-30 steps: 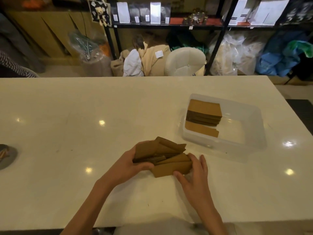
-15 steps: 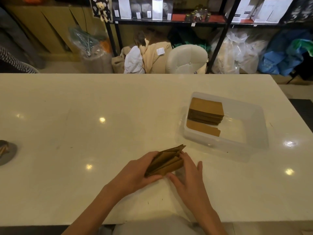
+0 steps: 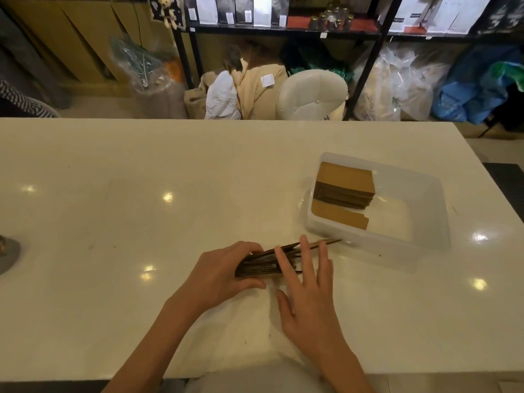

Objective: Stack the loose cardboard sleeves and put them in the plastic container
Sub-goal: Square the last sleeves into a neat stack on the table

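A bundle of brown cardboard sleeves point(image 3: 262, 265) stands on edge on the white table point(image 3: 141, 194), fanned out towards the right. My left hand point(image 3: 221, 275) grips its left end, thumb under and fingers over. My right hand point(image 3: 307, 296) lies flat against the near side of the bundle with fingers spread, covering its right part. To the right and farther back sits the clear plastic container point(image 3: 425, 228). Inside it, a neat stack of sleeves point(image 3: 344, 188) lies in the left part, with one flat sleeve point(image 3: 337, 215) in front of it.
A dark round object point(image 3: 7, 253) is cut off at the table's left edge. Beyond the far edge are a white padded chair point(image 3: 312, 95), bags and a black shelf rack point(image 3: 283, 26). A striped sleeve of another person point(image 3: 22, 102) shows at far left.
The loose, splayed sleeves have been turned up on edge and pressed into a tighter bundle. My right hand moved from under the pile to flat against its side.
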Demonstrator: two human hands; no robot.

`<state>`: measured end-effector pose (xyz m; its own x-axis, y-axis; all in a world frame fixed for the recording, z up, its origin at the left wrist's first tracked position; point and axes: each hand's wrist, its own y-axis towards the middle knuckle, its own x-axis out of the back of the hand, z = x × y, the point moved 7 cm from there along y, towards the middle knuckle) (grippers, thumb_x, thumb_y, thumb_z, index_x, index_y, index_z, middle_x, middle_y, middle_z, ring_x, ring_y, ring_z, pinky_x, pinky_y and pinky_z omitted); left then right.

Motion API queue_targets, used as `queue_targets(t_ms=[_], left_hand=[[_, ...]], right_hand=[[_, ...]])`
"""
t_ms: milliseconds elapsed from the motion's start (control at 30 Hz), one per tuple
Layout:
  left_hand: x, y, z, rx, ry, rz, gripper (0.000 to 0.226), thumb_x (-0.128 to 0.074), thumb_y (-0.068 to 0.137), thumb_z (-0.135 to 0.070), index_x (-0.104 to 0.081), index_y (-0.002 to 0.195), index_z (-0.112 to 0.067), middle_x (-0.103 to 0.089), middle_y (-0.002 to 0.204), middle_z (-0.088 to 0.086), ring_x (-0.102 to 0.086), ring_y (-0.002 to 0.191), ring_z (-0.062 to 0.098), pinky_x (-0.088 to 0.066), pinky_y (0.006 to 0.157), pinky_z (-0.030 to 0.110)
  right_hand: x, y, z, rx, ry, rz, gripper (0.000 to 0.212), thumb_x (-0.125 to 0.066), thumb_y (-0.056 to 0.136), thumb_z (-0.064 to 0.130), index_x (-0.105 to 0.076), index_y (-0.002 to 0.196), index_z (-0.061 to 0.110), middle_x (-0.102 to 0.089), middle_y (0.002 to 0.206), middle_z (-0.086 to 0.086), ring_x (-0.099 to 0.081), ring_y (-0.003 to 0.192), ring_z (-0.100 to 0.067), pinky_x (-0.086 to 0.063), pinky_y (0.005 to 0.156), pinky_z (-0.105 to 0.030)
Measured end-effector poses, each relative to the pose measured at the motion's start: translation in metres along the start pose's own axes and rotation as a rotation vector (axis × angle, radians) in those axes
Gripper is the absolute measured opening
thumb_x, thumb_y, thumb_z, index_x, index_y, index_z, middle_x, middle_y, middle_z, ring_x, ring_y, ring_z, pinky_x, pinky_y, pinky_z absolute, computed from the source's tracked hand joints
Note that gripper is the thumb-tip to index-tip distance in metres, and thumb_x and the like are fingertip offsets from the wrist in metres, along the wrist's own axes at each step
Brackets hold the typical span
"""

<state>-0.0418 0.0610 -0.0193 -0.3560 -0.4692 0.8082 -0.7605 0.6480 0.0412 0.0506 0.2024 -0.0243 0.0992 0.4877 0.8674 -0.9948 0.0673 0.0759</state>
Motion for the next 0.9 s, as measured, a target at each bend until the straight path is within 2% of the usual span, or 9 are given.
queue_targets(t_ms=[133, 233, 333, 400, 467, 567, 700, 767, 900], left_hand=[[0.000, 0.007, -0.003, -0.026, 0.015, 0.007, 0.057, -0.056, 0.079, -0.071, -0.055, 0.123, -0.035, -0.067, 0.108, -0.019, -0.062, 0.087, -0.001, -0.049, 0.073, 0.016], [0.005, 0.009, 0.004, -0.009, 0.017, -0.007, 0.049, -0.057, 0.079, -0.071, -0.055, 0.117, -0.041, -0.068, 0.099, -0.021, -0.059, 0.082, -0.003, -0.044, 0.069, 0.010], [0.006, 0.005, 0.009, -0.002, 0.013, 0.013, 0.045, -0.059, 0.078, -0.069, -0.053, 0.115, -0.044, -0.066, 0.097, -0.022, -0.059, 0.082, -0.002, -0.048, 0.070, 0.017], [0.001, 0.006, 0.006, -0.005, 0.016, 0.041, 0.047, -0.057, 0.077, -0.070, -0.054, 0.115, -0.042, -0.065, 0.099, -0.021, -0.058, 0.083, -0.002, -0.048, 0.072, 0.019], [0.000, 0.009, 0.002, -0.018, 0.028, 0.040, 0.048, -0.060, 0.078, -0.068, -0.057, 0.114, -0.036, -0.063, 0.099, -0.019, -0.057, 0.082, -0.001, -0.046, 0.071, 0.019], [0.001, 0.011, 0.003, -0.034, 0.014, 0.011, 0.046, -0.067, 0.079, -0.062, -0.060, 0.112, -0.031, -0.059, 0.101, -0.019, -0.054, 0.085, -0.001, -0.043, 0.069, 0.014], [-0.006, 0.020, -0.009, -0.037, -0.023, -0.063, 0.042, -0.074, 0.080, -0.048, -0.064, 0.110, -0.021, -0.057, 0.105, -0.008, -0.053, 0.088, 0.009, -0.048, 0.072, 0.024], [-0.007, 0.025, -0.017, -0.025, 0.007, -0.129, 0.040, -0.072, 0.080, -0.044, -0.067, 0.108, -0.016, -0.058, 0.105, 0.001, -0.053, 0.090, 0.017, -0.049, 0.073, 0.030], [-0.012, 0.018, -0.015, 0.141, 0.266, -0.186, 0.048, -0.060, 0.074, -0.061, -0.070, 0.102, -0.023, -0.060, 0.101, 0.002, -0.056, 0.085, 0.023, -0.046, 0.075, 0.036]], right_hand=[[-0.008, 0.005, 0.009, 0.044, 0.062, 0.060, 0.072, -0.047, 0.097, 0.034, -0.010, 0.158, 0.030, 0.010, 0.167, 0.001, 0.020, 0.151, -0.029, -0.011, 0.119, -0.060], [0.008, 0.011, 0.003, 0.015, 0.198, -0.109, 0.067, -0.051, 0.096, 0.022, -0.022, 0.156, 0.028, -0.012, 0.165, 0.003, -0.003, 0.153, -0.021, -0.014, 0.122, -0.051], [0.020, 0.004, -0.032, -0.210, 0.442, -0.283, 0.064, -0.052, 0.097, 0.012, -0.028, 0.152, 0.034, -0.025, 0.160, 0.009, -0.018, 0.149, -0.012, -0.025, 0.120, -0.047], [0.006, 0.005, -0.038, -0.317, 0.699, -0.192, 0.067, -0.055, 0.096, 0.005, -0.031, 0.149, 0.037, -0.034, 0.155, 0.011, -0.029, 0.144, -0.009, -0.030, 0.119, -0.047], [-0.006, 0.007, -0.024, -0.264, 0.790, -0.078, 0.065, -0.059, 0.093, 0.001, -0.037, 0.146, 0.032, -0.042, 0.146, 0.007, -0.040, 0.136, -0.010, -0.038, 0.114, -0.043], [-0.015, 0.007, -0.010, -0.189, 0.765, -0.047, 0.064, -0.062, 0.093, 0.019, -0.032, 0.149, 0.031, -0.036, 0.146, 0.011, -0.037, 0.135, -0.005, -0.036, 0.111, -0.022], [-0.024, 0.015, -0.005, -0.335, 0.938, -0.089, 0.070, -0.052, 0.089, 0.058, -0.020, 0.149, 0.044, -0.025, 0.144, 0.026, -0.035, 0.128, 0.014, -0.041, 0.099, -0.009], [-0.026, 0.023, -0.004, -0.370, 0.912, -0.149, 0.053, -0.053, 0.093, 0.056, -0.035, 0.140, 0.043, -0.027, 0.136, 0.020, -0.042, 0.121, 0.011, -0.046, 0.094, -0.010], [-0.021, 0.030, -0.010, -0.366, 0.863, -0.309, 0.012, -0.057, 0.095, 0.043, -0.057, 0.107, 0.040, -0.041, 0.119, 0.017, -0.051, 0.112, -0.002, -0.047, 0.090, -0.012]])
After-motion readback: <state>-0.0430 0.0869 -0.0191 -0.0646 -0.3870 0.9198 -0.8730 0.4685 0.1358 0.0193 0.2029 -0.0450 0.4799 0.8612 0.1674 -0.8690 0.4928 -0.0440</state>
